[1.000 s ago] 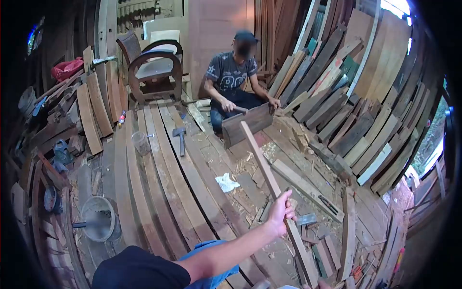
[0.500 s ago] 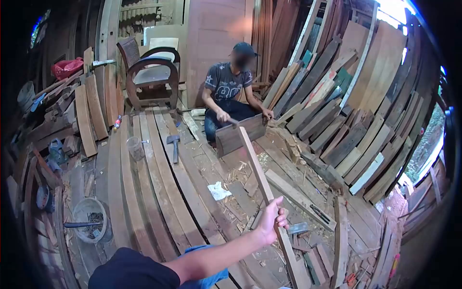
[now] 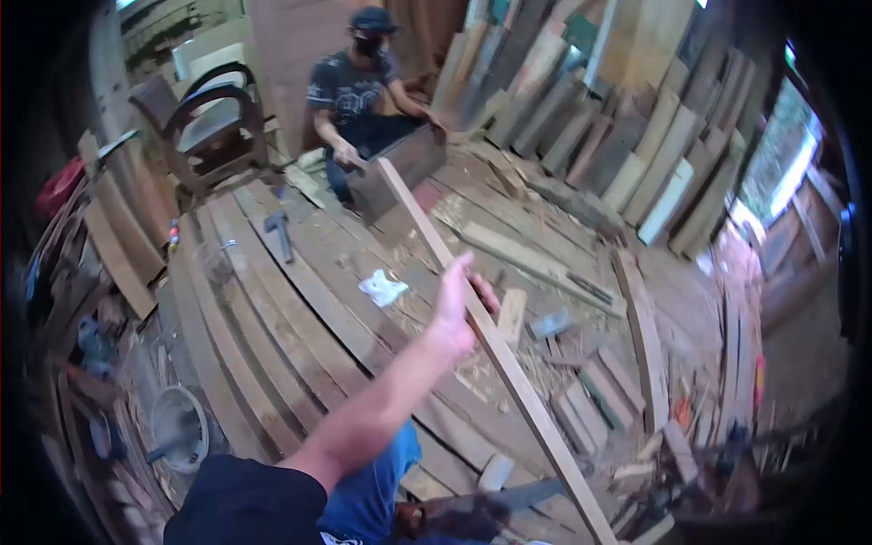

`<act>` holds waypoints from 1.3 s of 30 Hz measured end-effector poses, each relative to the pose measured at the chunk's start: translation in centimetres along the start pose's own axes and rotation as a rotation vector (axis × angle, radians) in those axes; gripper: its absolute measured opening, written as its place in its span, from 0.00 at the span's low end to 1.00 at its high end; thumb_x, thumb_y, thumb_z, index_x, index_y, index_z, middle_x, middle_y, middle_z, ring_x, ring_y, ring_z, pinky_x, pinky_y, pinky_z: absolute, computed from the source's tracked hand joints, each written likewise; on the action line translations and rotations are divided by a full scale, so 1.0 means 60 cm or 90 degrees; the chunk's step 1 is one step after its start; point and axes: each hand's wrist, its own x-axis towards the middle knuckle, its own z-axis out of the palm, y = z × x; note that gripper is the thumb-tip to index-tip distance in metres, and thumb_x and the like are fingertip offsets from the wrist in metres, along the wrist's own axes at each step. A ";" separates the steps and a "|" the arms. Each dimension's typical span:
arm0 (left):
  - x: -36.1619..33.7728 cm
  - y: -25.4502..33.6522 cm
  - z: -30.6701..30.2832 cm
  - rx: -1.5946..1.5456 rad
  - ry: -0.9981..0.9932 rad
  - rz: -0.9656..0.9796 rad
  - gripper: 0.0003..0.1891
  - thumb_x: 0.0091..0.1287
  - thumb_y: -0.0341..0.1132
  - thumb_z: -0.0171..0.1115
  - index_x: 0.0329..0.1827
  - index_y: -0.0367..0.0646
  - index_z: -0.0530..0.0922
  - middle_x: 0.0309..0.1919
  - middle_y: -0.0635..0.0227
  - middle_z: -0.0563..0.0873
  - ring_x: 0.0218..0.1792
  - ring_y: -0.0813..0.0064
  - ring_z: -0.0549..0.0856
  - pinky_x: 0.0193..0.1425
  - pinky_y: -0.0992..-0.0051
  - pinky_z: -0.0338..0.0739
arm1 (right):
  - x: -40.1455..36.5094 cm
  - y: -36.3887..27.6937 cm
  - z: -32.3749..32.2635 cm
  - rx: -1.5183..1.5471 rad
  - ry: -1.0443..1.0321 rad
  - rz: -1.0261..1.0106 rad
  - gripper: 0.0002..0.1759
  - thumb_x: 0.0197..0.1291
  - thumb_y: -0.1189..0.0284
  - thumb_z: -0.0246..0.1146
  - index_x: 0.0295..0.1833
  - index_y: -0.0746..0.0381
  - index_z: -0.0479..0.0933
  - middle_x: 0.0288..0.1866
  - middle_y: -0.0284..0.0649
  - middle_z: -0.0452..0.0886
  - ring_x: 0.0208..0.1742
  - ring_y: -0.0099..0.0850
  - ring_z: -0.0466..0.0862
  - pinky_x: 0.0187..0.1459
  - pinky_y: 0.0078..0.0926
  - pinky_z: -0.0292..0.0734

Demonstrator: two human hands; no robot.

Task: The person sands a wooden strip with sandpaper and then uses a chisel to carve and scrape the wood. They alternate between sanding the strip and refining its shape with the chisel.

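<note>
Left hand (image 3: 457,313) is stretched out ahead on a bare arm, palm against a long wooden strip (image 3: 522,391), some fingers curled over its edge and one raised; the grip looks loose. No right hand can be made out; the bottom edge is blurred.

Below the hand lies a floor of long curved planks (image 3: 291,300), littered with shavings and offcuts, in a crowded wood workshop. The strip runs slantwise through the hand: its far end rises beyond the fingers, its near end drops down to the right of the arm.

Just right of the hand lie a short block (image 3: 511,313) and a small grey tool (image 3: 550,323). Left of it lies a white rag (image 3: 382,288), and farther left a hammer (image 3: 277,232). Well beyond the fingertips another person (image 3: 350,86) crouches, holding a dark board (image 3: 400,168) near the strip's far end. Boards (image 3: 581,109) lean against the wall to the right; a chair (image 3: 204,127) stands far left.
</note>
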 end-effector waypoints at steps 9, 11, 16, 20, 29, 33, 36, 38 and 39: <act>-0.030 -0.116 0.038 0.332 -0.106 -0.054 0.24 0.66 0.56 0.55 0.41 0.40 0.73 0.32 0.63 0.81 0.34 0.70 0.80 0.44 0.72 0.76 | -0.049 0.073 -0.037 0.670 0.385 -0.307 0.25 0.58 0.51 0.61 0.33 0.62 0.61 0.26 0.32 0.56 0.28 0.24 0.57 0.32 0.23 0.55; -0.065 -0.134 0.034 0.365 -0.127 -0.103 0.27 0.66 0.57 0.55 0.48 0.38 0.72 0.37 0.60 0.83 0.39 0.69 0.82 0.51 0.71 0.76 | -0.048 0.063 -0.042 0.800 0.436 -0.307 0.25 0.61 0.50 0.56 0.30 0.61 0.59 0.26 0.32 0.55 0.27 0.24 0.56 0.34 0.22 0.54; -0.185 -0.135 0.059 0.308 -0.196 -0.186 0.32 0.69 0.53 0.53 0.62 0.30 0.67 0.53 0.51 0.80 0.55 0.61 0.80 0.64 0.63 0.71 | -0.069 0.162 -0.075 0.772 0.754 -0.122 0.25 0.67 0.54 0.50 0.20 0.57 0.60 0.17 0.32 0.57 0.20 0.24 0.57 0.24 0.22 0.56; -0.228 -0.092 0.024 0.364 -0.131 0.089 0.17 0.72 0.47 0.51 0.44 0.40 0.76 0.40 0.63 0.81 0.45 0.66 0.81 0.56 0.63 0.76 | -0.095 0.237 -0.067 0.791 0.849 0.267 0.26 0.66 0.50 0.51 0.20 0.53 0.60 0.16 0.30 0.58 0.16 0.22 0.61 0.21 0.18 0.59; -0.284 -0.069 -0.031 0.590 -0.266 0.274 0.19 0.75 0.49 0.46 0.36 0.41 0.73 0.28 0.66 0.76 0.31 0.70 0.76 0.45 0.67 0.72 | -0.098 0.406 0.145 0.989 0.680 0.687 0.20 0.60 0.51 0.60 0.26 0.51 0.64 0.25 0.29 0.67 0.27 0.24 0.70 0.33 0.26 0.70; -0.265 -0.030 -0.014 0.329 -0.278 0.131 0.14 0.72 0.45 0.54 0.34 0.43 0.72 0.28 0.73 0.76 0.31 0.78 0.76 0.46 0.73 0.72 | -0.029 0.390 0.198 1.034 0.628 0.675 0.20 0.59 0.51 0.62 0.26 0.53 0.68 0.26 0.30 0.69 0.31 0.25 0.71 0.39 0.27 0.70; -0.207 0.013 -0.034 0.260 -0.246 0.076 0.14 0.71 0.45 0.55 0.34 0.44 0.72 0.27 0.74 0.76 0.30 0.79 0.77 0.45 0.72 0.75 | -0.026 0.402 0.208 1.067 0.669 0.639 0.20 0.59 0.52 0.62 0.27 0.54 0.68 0.25 0.28 0.69 0.29 0.23 0.71 0.37 0.22 0.68; -0.150 0.016 -0.053 0.312 -0.194 0.104 0.15 0.71 0.46 0.54 0.34 0.45 0.73 0.27 0.73 0.78 0.31 0.79 0.79 0.45 0.72 0.77 | -0.046 0.414 0.199 1.019 0.732 0.641 0.20 0.59 0.52 0.62 0.27 0.54 0.68 0.25 0.28 0.68 0.29 0.23 0.70 0.36 0.23 0.68; -0.111 0.014 -0.070 0.344 -0.192 0.070 0.14 0.70 0.47 0.56 0.34 0.44 0.74 0.28 0.72 0.79 0.31 0.78 0.80 0.45 0.72 0.77 | -0.054 0.419 0.191 0.975 0.774 0.637 0.19 0.60 0.53 0.62 0.28 0.55 0.68 0.25 0.28 0.68 0.29 0.22 0.70 0.36 0.23 0.68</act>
